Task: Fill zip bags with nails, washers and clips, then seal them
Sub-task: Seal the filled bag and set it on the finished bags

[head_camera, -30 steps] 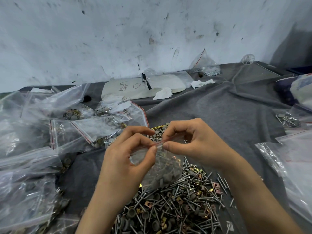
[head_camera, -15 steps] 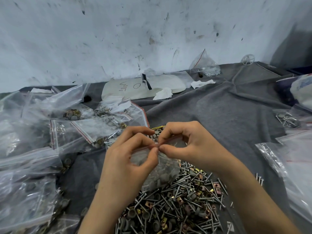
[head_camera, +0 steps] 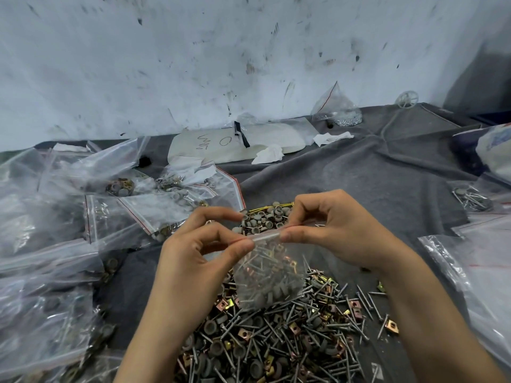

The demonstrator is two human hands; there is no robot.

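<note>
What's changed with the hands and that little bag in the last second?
The left hand and right hand, pinching the top strip of the zip bag, first closed together, then slid apart along it, the right hand moving farther. Nothing was let go. The bag hangs above the loose pile as before.

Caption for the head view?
The left hand and right hand pinch the top of a filled zip bag above the hardware pile.

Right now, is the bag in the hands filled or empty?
Filled: nails, grey washers and clips show through the zip bag, whose top the left hand and right hand pinch.
</note>
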